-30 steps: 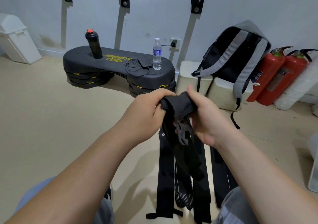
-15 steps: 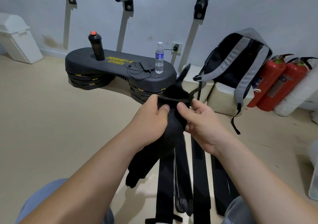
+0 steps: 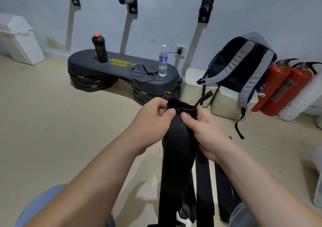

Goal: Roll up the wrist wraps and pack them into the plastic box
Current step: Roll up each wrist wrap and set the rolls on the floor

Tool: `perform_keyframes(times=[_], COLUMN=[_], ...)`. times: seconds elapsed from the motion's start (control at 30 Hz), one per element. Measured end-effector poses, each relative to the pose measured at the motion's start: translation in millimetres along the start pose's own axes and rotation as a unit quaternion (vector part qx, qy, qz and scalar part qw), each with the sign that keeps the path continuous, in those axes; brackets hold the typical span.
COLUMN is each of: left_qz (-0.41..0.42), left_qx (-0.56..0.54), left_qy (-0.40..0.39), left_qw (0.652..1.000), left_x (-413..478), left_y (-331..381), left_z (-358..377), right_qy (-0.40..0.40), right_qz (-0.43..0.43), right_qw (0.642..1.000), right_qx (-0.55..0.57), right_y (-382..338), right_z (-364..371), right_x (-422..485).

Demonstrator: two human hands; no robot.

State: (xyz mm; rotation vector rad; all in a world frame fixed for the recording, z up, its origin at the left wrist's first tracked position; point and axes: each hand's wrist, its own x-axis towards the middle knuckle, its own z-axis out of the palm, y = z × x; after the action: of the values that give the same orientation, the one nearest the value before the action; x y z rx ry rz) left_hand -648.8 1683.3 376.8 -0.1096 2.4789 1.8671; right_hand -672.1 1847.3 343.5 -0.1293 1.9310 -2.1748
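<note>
From my feed, both hands are raised in the middle of the view, meeting at the top end of one black wrist wrap; the left hand pinches that end between thumb and curled fingers; the right hand grips the same end from the other side, thumb pressed onto the fabric; the two thumbs lie just beside each other. A thin loop sticks up and to the right out of the bunched end; the rest of the wrap hangs straight down between the forearms toward the beige floor.

Below it I make out other wraps lying flat on the floor, side by side.

Further back stands a black step platform; a dark shaker bottle and a clear water bottle stand upright on it; to the right a grey backpack leans by the wall, with two red fire extinguishers beside it.
</note>
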Motion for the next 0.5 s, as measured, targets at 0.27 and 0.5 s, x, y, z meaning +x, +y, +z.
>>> perform_keyframes(times=[0.27,0.5], left_qz=[-0.036,-0.064], left_qx=[-0.099,-0.163], left_qy=[-0.004,-0.032], left_qw=[0.994,0.984], left_x=[2.1,1.7], left_y=[-0.1,0.6], left_z=[0.7,6.5], right_qy=[0.014,0.052], right_qz=[0.007,-0.002], right_qw=[0.998,0.997], right_qx=[0.059,0.060], right_y=[-11.8,-12.9], right_z=[5.4,5.4], right_x=[-6.7,-7.8])
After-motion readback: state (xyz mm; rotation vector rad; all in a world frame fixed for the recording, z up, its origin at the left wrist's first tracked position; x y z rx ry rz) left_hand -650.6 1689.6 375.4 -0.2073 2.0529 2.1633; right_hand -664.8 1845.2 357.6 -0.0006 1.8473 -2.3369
